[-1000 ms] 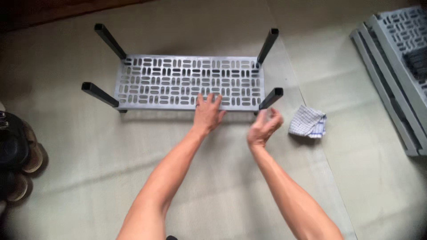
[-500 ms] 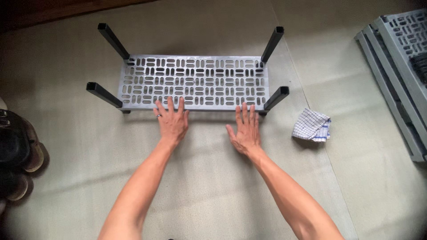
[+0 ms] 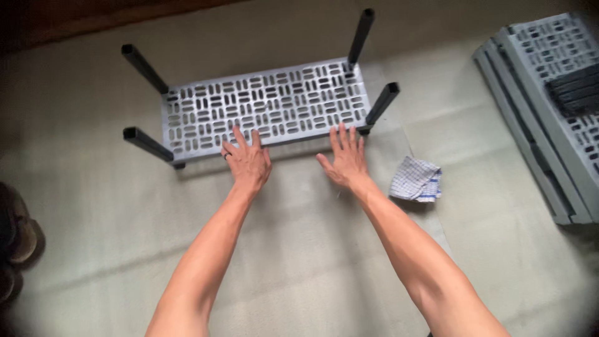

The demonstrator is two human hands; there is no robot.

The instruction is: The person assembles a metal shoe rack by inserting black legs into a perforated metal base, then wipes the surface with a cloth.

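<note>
Upside down on the pale green floor mat [image 3: 299,262]: a grey perforated shelf panel [image 3: 268,106], four black legs [image 3: 145,67] pointing up and outward from its corners. Left hand [image 3: 247,161] flat and open, fingers spread, fingertips touching the near edge of the panel left of its middle, a ring on one finger, grip closed on nothing. Right hand [image 3: 345,160] likewise open and flat, palm down, fingers together and stretched toward the same near edge right of the middle, fingertips at or just touching it, nothing held. Both forearms bare, reaching in from the lower edge of the view. Just right of the right hand, lying crumpled on the mat, a small white cloth with blue checks [image 3: 417,180], apart from the hand and the panel. Far right, a stack of further grey perforated panels [image 3: 549,118], with a bundle of dark bars [image 3: 575,89] lying on top. At the left edge, part of some dark round objects [image 3: 17,240], too dim to identify.
</note>
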